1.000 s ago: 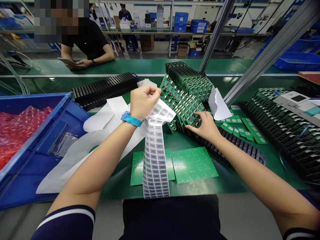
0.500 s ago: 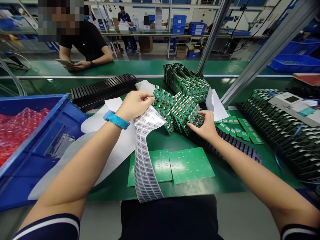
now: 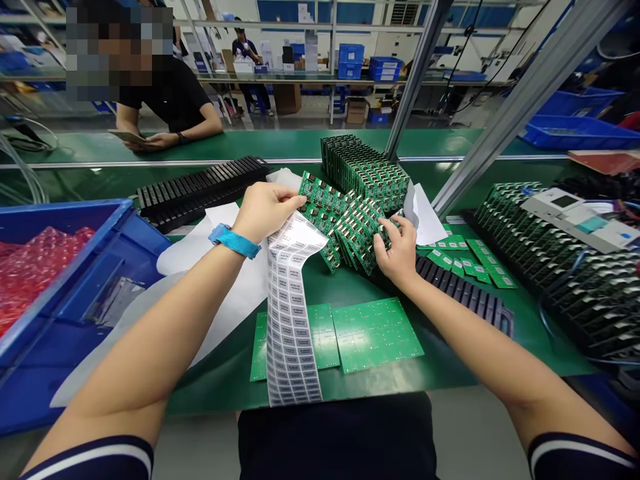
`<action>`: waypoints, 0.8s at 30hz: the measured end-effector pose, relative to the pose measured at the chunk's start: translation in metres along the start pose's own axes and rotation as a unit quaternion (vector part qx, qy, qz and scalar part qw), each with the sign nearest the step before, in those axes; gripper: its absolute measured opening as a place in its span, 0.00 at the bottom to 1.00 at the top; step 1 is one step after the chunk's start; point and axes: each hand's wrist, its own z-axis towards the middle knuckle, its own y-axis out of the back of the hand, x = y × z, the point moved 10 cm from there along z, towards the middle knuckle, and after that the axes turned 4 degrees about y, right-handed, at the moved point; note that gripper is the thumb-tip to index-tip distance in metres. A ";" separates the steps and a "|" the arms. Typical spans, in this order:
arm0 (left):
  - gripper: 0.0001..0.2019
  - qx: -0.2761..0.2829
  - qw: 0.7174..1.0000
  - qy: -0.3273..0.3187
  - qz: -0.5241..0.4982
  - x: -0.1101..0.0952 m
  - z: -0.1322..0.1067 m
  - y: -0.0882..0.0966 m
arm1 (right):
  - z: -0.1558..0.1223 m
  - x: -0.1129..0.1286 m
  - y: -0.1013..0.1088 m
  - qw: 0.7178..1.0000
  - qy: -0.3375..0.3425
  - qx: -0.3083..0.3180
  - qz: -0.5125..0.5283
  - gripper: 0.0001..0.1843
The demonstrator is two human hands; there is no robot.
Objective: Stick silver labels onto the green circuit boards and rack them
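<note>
My left hand (image 3: 267, 210) is closed, its thumb and forefinger pinched at the left corner of a green circuit board (image 3: 320, 193). A long strip of printed labels (image 3: 290, 313) comes out from under this hand and hangs toward the bench's front edge; the exact grip on it is partly hidden. Several populated circuit boards (image 3: 357, 230) lean together in a fan between my hands. My right hand (image 3: 400, 250) has its fingers bent around the right end of this fan, on the last board. Two flat green panels (image 3: 377, 333) lie below, the left one partly covered by the strip.
A dense row of circuit boards (image 3: 367, 167) stands behind. Black slotted racks (image 3: 200, 190) sit at left and right. A blue bin (image 3: 115, 240) with red bubble wrap is at left, white paper (image 3: 225, 307) beside it. Small green boards (image 3: 465, 260) lie at right. A person (image 3: 170, 100) sits opposite.
My right hand has shifted its fingers up and over the end of the fanned boards, from a thumb lower down. My left hand stays at the board corner. The head view has tilted slightly.
</note>
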 end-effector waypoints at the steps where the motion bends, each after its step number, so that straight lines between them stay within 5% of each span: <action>1: 0.12 -0.002 1.000 0.005 -0.006 0.001 0.000 0.002 | 0.002 0.000 0.003 1.000 0.002 -0.010 -0.002 0.14; 7: 0.10 -0.037 0.998 -0.002 -0.044 -0.004 0.002 0.014 | 0.003 0.003 0.009 0.998 0.059 -0.004 0.013 0.07; 13: 0.08 -0.083 0.995 -0.058 -0.017 -0.020 -0.005 0.026 | 0.024 0.005 0.000 0.978 0.178 0.090 0.054 0.24; 20: 0.09 -0.132 0.989 -0.060 -0.034 -0.022 -0.010 0.053 | 0.026 0.039 -0.018 0.955 0.247 0.137 0.086 0.25; 24: 0.11 -0.169 0.982 -0.038 -0.071 -0.021 -0.027 0.071 | 0.016 0.038 -0.021 0.953 0.254 0.131 0.104 0.25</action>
